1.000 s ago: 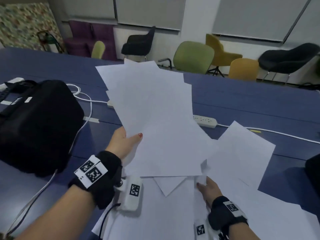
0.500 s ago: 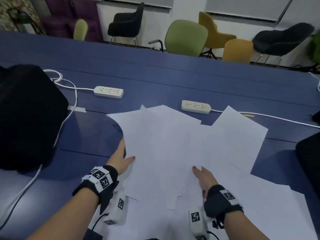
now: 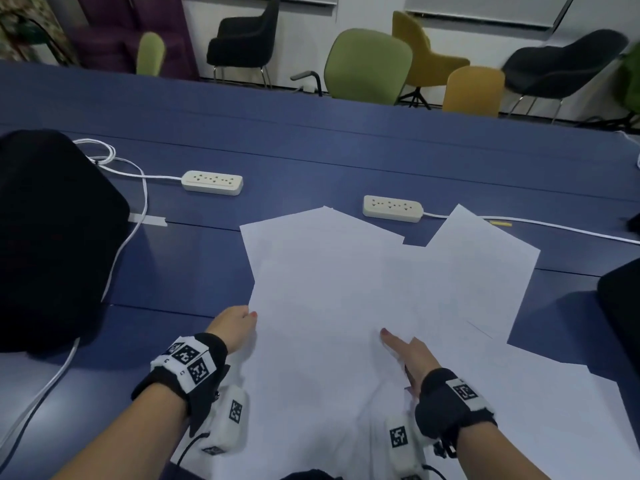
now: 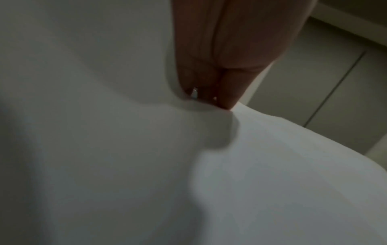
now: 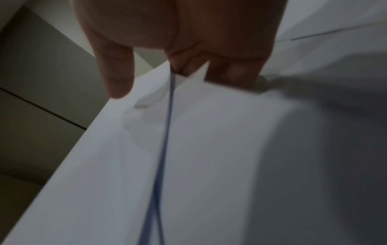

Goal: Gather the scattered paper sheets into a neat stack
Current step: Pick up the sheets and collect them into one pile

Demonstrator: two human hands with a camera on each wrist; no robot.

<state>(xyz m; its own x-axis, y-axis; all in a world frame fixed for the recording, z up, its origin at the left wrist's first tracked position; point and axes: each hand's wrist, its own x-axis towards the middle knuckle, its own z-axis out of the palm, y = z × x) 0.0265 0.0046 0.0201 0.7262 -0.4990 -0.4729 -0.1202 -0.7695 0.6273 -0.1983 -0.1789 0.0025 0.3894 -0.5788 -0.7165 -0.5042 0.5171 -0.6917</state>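
Several white paper sheets (image 3: 329, 271) lie overlapping and askew on the blue table (image 3: 311, 150). One sheet (image 3: 485, 271) sticks out to the right and another (image 3: 519, 410) lies at the near right. My left hand (image 3: 239, 323) holds the left edge of the top bundle, thumb on top, fingers hidden beneath. In the left wrist view the fingers (image 4: 220, 66) lie straight against the paper (image 4: 104, 149). My right hand (image 3: 403, 348) pinches sheets near the middle, thumb on top. In the right wrist view a paper corner (image 5: 209, 149) covers its fingers (image 5: 230, 74).
A black bag (image 3: 52, 237) stands at the left beside a white cable (image 3: 138, 188). Two white power strips (image 3: 212, 182) (image 3: 392, 208) lie behind the sheets. A dark object (image 3: 623, 306) sits at the right edge. Chairs line the far side.
My left hand has lowered the raised bundle flat onto the other sheets on the table. The right hand has slid forward slightly on the paper.
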